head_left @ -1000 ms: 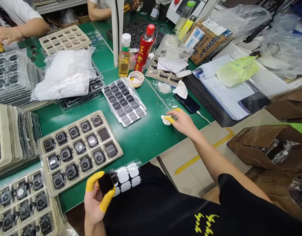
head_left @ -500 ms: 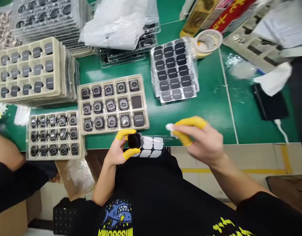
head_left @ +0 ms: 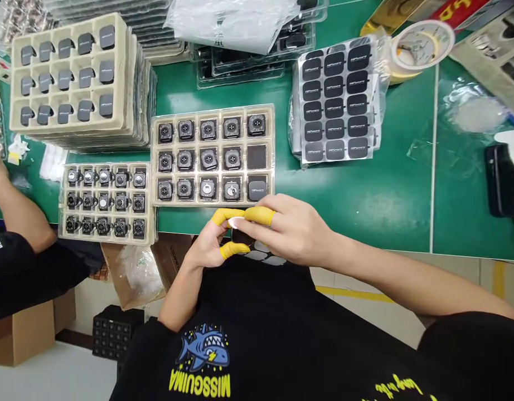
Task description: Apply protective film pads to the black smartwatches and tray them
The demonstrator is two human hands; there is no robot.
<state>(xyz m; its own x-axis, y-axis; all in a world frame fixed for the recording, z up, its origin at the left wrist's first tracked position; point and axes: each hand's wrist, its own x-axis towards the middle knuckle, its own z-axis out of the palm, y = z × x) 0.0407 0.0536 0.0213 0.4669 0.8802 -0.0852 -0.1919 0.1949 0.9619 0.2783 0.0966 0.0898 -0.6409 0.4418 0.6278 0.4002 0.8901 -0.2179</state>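
Note:
My left hand [head_left: 207, 245], with yellow finger cots on thumb and forefinger, grips a dark square smartwatch body [head_left: 242, 236] by its edges near the table's front edge. My right hand [head_left: 301, 231], also in yellow finger cots, pinches a small white wipe [head_left: 236, 222] against the top of the watch and hides part of it. Under the right hand, a clear sheet of pale rounded-square films [head_left: 263, 255] shows partly above my lap. Just beyond the hands lies a beige tray [head_left: 217, 205] of watch bodies, face down; one compartment has only a dark pad, another a black labelled film.
A smaller watch tray [head_left: 110, 240] lies at left, before a tall stack of beige trays [head_left: 127, 83]. Black label sheets [head_left: 297, 128] and tape rolls [head_left: 424, 47] are at back right. A co-worker's arm [head_left: 20, 209] reaches in at far left.
My right hand has moved left with the white wipe, from apart to against the watch. The left hand still holds the watch. The view has shifted, so table items appear displaced.

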